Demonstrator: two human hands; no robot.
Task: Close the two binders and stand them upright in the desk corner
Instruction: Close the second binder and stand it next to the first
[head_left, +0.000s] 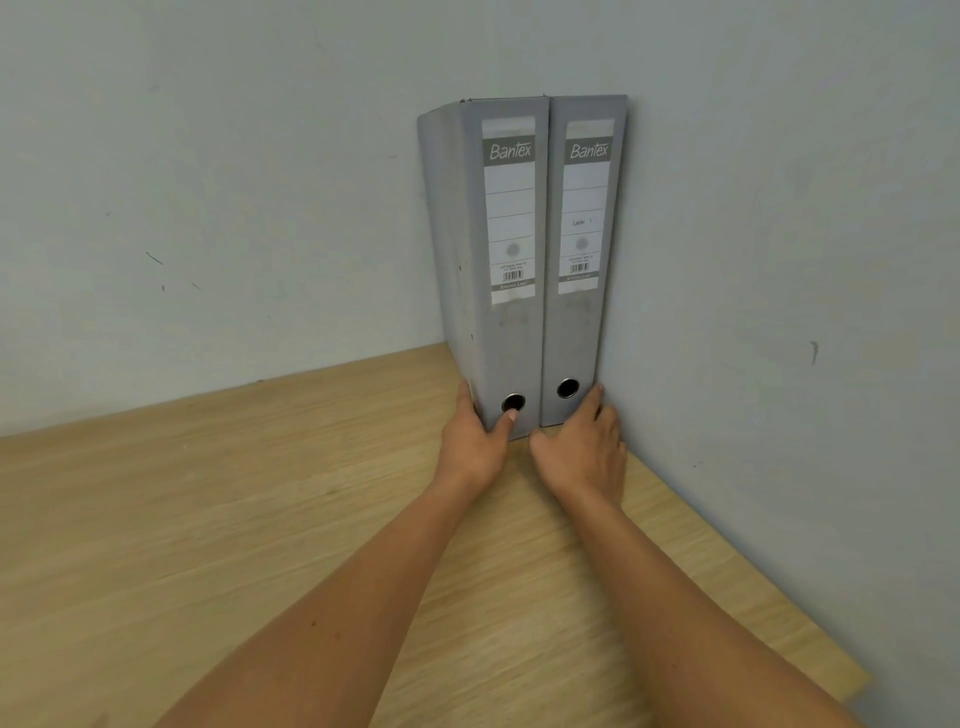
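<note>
Standing upright and closed in the corner of a light wood-grain desk: left binder and right binder, grey, spines outward, touching side by side. Pale blue-grey walls meet behind them, scuffed in places. Left hand grasps the left binder's base, thumb at its spine hole. Right hand lies loose, fingertips touching the right binder's lower edge beside the wall.

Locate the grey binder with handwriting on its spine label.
Head view: grey handwritten-label binder stands upright in the corner, against the right wall, beside the other grey binder.
</note>
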